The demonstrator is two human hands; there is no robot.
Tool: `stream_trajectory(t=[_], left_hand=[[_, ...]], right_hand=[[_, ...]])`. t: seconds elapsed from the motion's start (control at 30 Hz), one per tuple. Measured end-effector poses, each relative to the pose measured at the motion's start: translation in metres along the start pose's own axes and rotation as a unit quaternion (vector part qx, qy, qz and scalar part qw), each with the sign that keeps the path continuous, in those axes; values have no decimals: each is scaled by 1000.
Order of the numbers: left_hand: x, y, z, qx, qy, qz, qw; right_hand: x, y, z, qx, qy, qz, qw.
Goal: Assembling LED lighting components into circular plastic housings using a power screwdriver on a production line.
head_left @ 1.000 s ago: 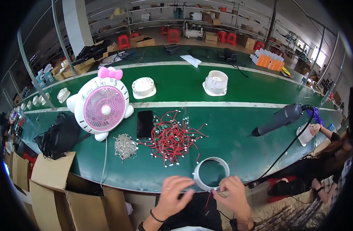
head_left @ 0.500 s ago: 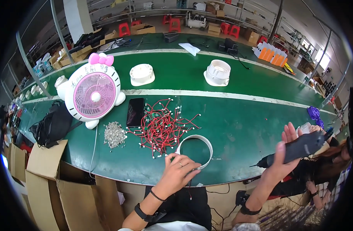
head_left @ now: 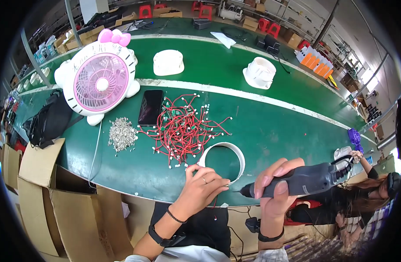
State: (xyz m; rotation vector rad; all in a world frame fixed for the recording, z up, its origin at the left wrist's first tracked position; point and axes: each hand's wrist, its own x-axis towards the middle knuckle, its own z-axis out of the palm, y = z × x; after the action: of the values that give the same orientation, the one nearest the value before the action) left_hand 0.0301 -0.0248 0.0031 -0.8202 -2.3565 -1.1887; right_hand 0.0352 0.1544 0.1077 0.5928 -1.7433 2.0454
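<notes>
My right hand (head_left: 274,185) grips a dark grey electric screwdriver (head_left: 303,180), its tip pointing left near the table's front edge. My left hand (head_left: 200,187) rests on the green table (head_left: 270,126) with its fingers on the near side of a white plastic ring (head_left: 229,155). A red wire runs under the fingers; whether they pinch it I cannot tell. Just beyond the ring lies a tangle of red wires with white connectors (head_left: 180,129), and left of it a pile of small silver screws (head_left: 121,134).
A pink and white desk fan (head_left: 100,81) stands at the left, with a black phone (head_left: 150,107) beside it. Two white round housings (head_left: 168,62) (head_left: 259,72) sit farther back. Cardboard boxes (head_left: 56,196) stand at the lower left. Another person (head_left: 371,183) sits at the right.
My right hand has brought the screwdriver in from the right toward the ring. My left hand stays at the ring's near edge. The view has shifted slightly closer.
</notes>
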Motion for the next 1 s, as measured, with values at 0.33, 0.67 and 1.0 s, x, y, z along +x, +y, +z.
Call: stream_trajectory(t=[0.33,0.67,1.0], left_hand=[[-1,-1,2,15,8,11,1000],[-3,-2,3,10,13,8,1000],[-2,-4,2,3,11,16,1000]], right_hand=[[11,8,22,-44,86,-20,995],[16,14,32,-33,62,-17,997],[11,17,29,-96,-20,-39,994]])
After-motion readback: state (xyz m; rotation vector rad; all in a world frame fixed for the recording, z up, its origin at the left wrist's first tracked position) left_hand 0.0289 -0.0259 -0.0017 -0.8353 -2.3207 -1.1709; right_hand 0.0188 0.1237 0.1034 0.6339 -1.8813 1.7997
